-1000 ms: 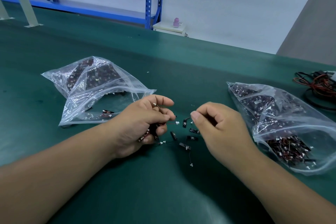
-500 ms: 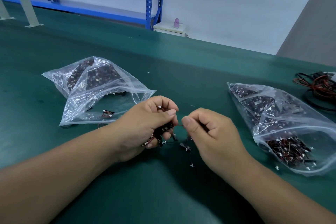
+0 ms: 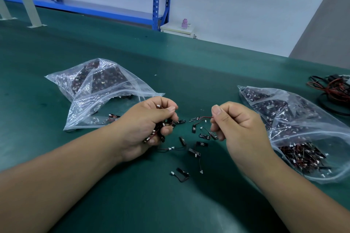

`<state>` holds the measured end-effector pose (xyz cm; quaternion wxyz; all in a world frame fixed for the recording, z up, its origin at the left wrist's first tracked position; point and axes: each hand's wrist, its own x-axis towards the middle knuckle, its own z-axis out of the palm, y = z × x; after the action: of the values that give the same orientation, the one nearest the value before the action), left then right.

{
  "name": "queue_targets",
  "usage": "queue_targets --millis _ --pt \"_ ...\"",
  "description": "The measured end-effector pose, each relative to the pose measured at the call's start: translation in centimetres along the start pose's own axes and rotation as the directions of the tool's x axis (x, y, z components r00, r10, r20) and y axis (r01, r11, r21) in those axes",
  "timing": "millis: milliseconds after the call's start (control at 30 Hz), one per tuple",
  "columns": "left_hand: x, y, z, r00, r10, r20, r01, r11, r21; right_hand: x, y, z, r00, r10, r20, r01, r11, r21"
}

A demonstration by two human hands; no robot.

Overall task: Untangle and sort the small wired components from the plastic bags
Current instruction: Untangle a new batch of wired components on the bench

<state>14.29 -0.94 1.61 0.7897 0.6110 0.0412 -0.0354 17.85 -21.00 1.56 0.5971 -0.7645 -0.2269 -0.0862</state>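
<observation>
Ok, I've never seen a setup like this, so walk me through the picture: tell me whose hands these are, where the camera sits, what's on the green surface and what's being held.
There is no machine here, only a person working with two bare hands. The one camera is worn on the person's head and looks forward and down, so both arms come in from the bottom edge. The left hand grips a tangled clump of wired components. The right hand pinches the thin red wire of a single component. Between the hands, loose components lie scattered on the green mat. A clear plastic left bag and a right bag hold many more. At the far right edge sits a bundle of red and black cables.
</observation>
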Motion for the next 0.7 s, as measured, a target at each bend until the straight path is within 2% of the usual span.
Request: queue_targets --millis 167,333,400,433,500,533,600,667,700 --pt "-0.1 0.5 -0.3 1.0 0.01 0.014 -0.01 1.0 0.001 0.4 0.3 -0.5 0.998 0.024 -0.056 -0.023 1.0 0.011" --pt "-0.1 0.7 -0.4 0.999 0.033 -0.043 -0.033 0.999 -0.012 0.5 0.0 -0.2 0.99 0.137 -0.036 -0.123 0.956 0.266" --pt "-0.1 0.7 -0.4 0.998 0.032 -0.06 -0.033 0.999 -0.016 0.4 -0.1 -0.1 0.982 0.187 -0.029 -0.175 0.956 0.234" --pt "0.0 0.7 -0.4 0.997 0.032 -0.063 -0.033 0.999 -0.015 0.5 -0.1 0.0 0.981 0.194 -0.011 -0.19 0.97 0.152" --pt "0.0 0.6 -0.4 0.997 0.033 -0.069 -0.034 0.999 -0.009 0.3 -0.2 0.0 0.983 0.144 0.114 -0.123 0.977 -0.174" --pt "0.0 0.5 -0.4 0.997 0.034 -0.072 -0.034 0.999 -0.004 0.1 -0.5 0.2 0.967 0.126 0.222 -0.038 0.932 -0.361" --pt "0.0 0.3 -0.3 0.997 0.029 -0.078 -0.029 1.0 0.008 -1.0 -1.4 0.7 0.885 0.204 0.419 0.111 0.78 -0.615" --pt "0.1 0.1 -0.3 0.996 0.02 -0.085 -0.019 1.0 0.017 -2.0 -2.3 1.2 0.824 0.282 0.492 0.217 0.645 -0.732" --pt "0.1 0.1 -0.3 0.996 0.017 -0.087 -0.016 1.0 0.021 -2.4 -2.6 1.5 0.818 0.291 0.496 0.255 0.589 -0.767"
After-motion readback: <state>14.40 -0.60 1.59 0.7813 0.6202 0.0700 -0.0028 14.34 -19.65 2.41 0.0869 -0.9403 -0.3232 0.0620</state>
